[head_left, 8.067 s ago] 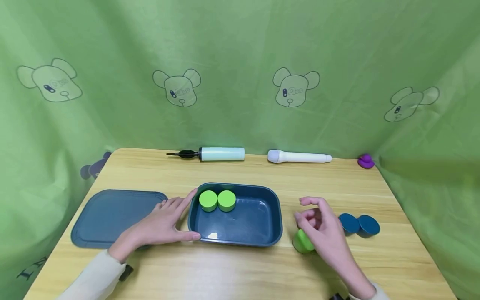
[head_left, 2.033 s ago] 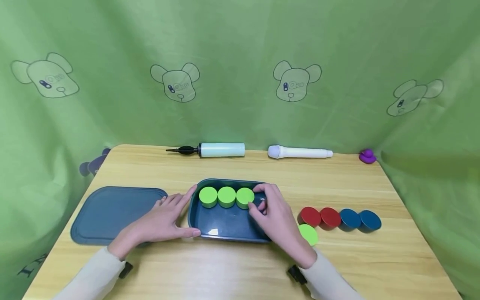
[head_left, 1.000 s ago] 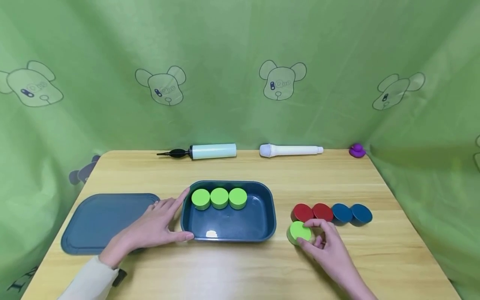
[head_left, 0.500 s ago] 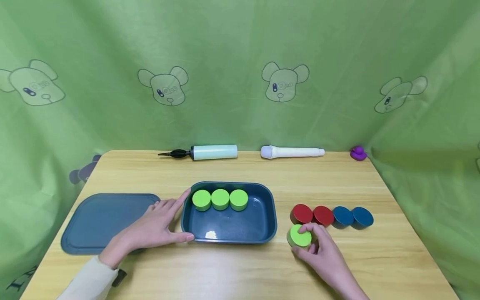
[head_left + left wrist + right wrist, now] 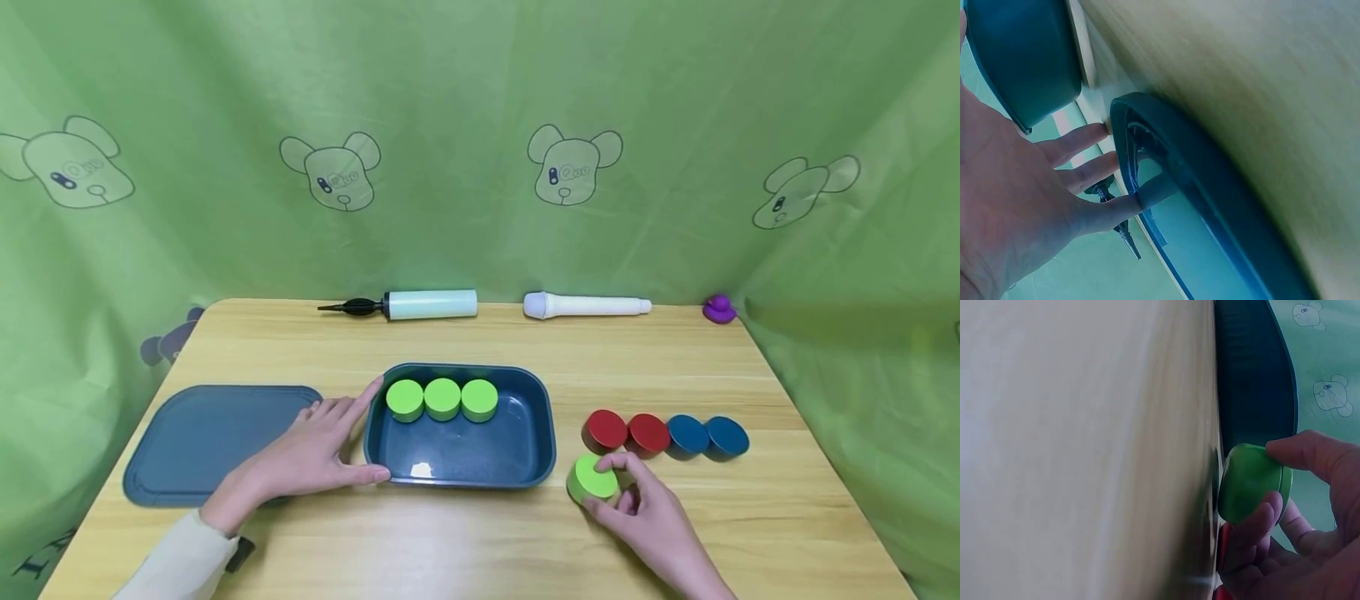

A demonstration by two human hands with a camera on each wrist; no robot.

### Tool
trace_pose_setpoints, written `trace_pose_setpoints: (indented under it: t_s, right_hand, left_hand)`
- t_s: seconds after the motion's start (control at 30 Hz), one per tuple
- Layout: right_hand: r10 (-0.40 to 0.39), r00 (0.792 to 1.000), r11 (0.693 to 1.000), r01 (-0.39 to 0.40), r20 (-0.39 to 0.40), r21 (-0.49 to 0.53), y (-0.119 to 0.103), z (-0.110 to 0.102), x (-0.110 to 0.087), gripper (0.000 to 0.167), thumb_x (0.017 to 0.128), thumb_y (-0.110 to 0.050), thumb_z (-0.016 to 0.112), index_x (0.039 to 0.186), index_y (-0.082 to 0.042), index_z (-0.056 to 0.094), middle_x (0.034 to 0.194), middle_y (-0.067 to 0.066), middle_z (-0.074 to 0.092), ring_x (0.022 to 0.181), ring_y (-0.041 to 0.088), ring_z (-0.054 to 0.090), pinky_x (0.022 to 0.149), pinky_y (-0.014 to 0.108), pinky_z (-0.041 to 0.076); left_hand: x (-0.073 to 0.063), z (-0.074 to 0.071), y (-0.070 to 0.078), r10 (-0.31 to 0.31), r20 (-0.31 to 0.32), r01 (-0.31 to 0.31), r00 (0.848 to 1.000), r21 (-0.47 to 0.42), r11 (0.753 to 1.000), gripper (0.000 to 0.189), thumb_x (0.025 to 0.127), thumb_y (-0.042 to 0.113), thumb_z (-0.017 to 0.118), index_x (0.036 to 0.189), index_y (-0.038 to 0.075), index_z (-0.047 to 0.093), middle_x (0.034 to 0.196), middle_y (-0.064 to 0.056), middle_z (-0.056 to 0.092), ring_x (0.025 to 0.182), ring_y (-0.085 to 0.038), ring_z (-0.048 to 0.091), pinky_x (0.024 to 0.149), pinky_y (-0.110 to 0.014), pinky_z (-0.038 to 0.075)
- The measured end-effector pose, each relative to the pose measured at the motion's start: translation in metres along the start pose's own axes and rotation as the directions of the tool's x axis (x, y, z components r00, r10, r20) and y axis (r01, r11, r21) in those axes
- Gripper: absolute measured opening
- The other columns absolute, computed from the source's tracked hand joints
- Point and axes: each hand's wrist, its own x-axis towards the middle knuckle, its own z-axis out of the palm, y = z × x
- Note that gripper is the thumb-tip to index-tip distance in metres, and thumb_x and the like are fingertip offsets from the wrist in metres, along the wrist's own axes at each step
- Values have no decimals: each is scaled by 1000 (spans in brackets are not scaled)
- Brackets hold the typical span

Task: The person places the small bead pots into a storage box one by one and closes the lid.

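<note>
In the head view, my right hand [image 5: 648, 517] pinches a green round tin [image 5: 592, 478] between thumb and fingers, just right of a dark blue rectangular box [image 5: 480, 462]. The right wrist view shows the same tin [image 5: 1250, 481], low over the table, with a lid seam near its top. Three more green round tins [image 5: 442, 399] stand in a row along the box's back wall. My left hand [image 5: 311, 454] lies spread at the box's left end, index finger and thumb at its rim. Its other fingers reach the flat dark blue lid [image 5: 202, 442], as the left wrist view shows.
Two red tins [image 5: 626, 432] and two blue tins [image 5: 707, 435] stand in a row behind the right hand. Along the table's back edge lie a hand pump [image 5: 427, 305], a white toy microphone [image 5: 588, 306] and a purple rubber duck [image 5: 719, 309]. A green curtain hangs behind.
A third green tin has joined the two in the box. The right hand has gone from the box back to the right and gripped another green tin, now shifted slightly toward me. The left hand stays put.
</note>
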Motion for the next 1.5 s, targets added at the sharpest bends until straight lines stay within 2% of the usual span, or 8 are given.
trace_pose_setpoints:
  t_s: [0.27, 0.43, 0.57, 0.67, 0.9, 1.03, 1.23, 1.5]
  right_hand:
    - [-20, 1000, 995, 21, -12, 97, -8, -7, -5, 51, 93, -25, 91, 132, -17, 60, 84, 8, 59, 76, 24, 59, 64, 27, 47]
    - [-132, 989, 985, 138, -63, 103, -14, -14, -3, 47, 95, -26, 89, 129, -17, 59, 85, 9, 58, 76, 23, 59, 64, 26, 47]
    - [-242, 963, 963, 253, -118, 93, -19, -17, 0, 44, 97, -23, 88, 129, -16, 60, 90, 10, 58, 80, 22, 57, 66, 25, 48]
    - [-285, 947, 949, 300, -148, 94, -23, -16, 4, 42, 97, -21, 87, 130, -15, 60, 91, 10, 58, 80, 22, 57, 67, 25, 48]
    - [-280, 947, 945, 300, -156, 129, -37, -12, 14, 48, 97, -25, 88, 134, -15, 59, 92, 10, 60, 81, 23, 59, 68, 24, 51]
    - [-318, 935, 928, 341, -160, 149, -45, -8, 23, 48, 96, -21, 89, 133, -12, 59, 93, 10, 60, 83, 23, 58, 70, 24, 51]
    - [-370, 919, 907, 389, -135, 160, -54, -2, 37, 48, 94, -19, 90, 130, -16, 58, 91, 11, 59, 80, 24, 57, 67, 25, 49]
    - [-365, 925, 921, 375, -103, 107, -60, 10, 55, 46, 93, -26, 92, 126, -18, 60, 84, 11, 56, 77, 26, 56, 60, 26, 44]
  left_hand:
    - [0, 3, 1, 11, -1, -11, 1000, 0, 1000, 118, 91, 86, 64, 178, 34, 3, 165, -23, 45, 153, -53, 37, 115, -85, 21]
    - [2, 4, 0, 17, -5, -16, 1000, 6, 1000, 118, 91, 85, 63, 178, 33, 2, 165, -23, 44, 153, -53, 36, 115, -85, 21]
    - [3, 3, 1, 18, -9, -18, 1000, 14, 1000, 118, 91, 86, 63, 178, 33, 2, 165, -23, 44, 153, -53, 37, 115, -85, 21]
    - [3, 2, 1, 18, -10, -18, 1000, 15, 1000, 118, 91, 86, 63, 178, 33, 2, 165, -23, 45, 153, -53, 37, 115, -85, 21]
    - [3, 2, 0, 20, -9, -20, 1000, 20, 1000, 118, 91, 86, 63, 177, 35, 1, 164, -23, 45, 153, -53, 36, 116, -84, 21]
    - [2, 1, -1, 21, -7, -21, 1000, 18, 1000, 118, 91, 86, 63, 178, 33, 2, 165, -23, 45, 153, -53, 37, 116, -84, 21]
    - [1, 1, -1, 14, -7, -14, 1000, 5, 1000, 118, 92, 84, 64, 178, 32, 3, 165, -22, 45, 153, -53, 36, 116, -85, 20]
    - [1, 2, -1, 17, -14, -17, 1000, 5, 1000, 118, 91, 85, 64, 178, 32, 4, 164, -23, 46, 152, -54, 37, 115, -85, 20]
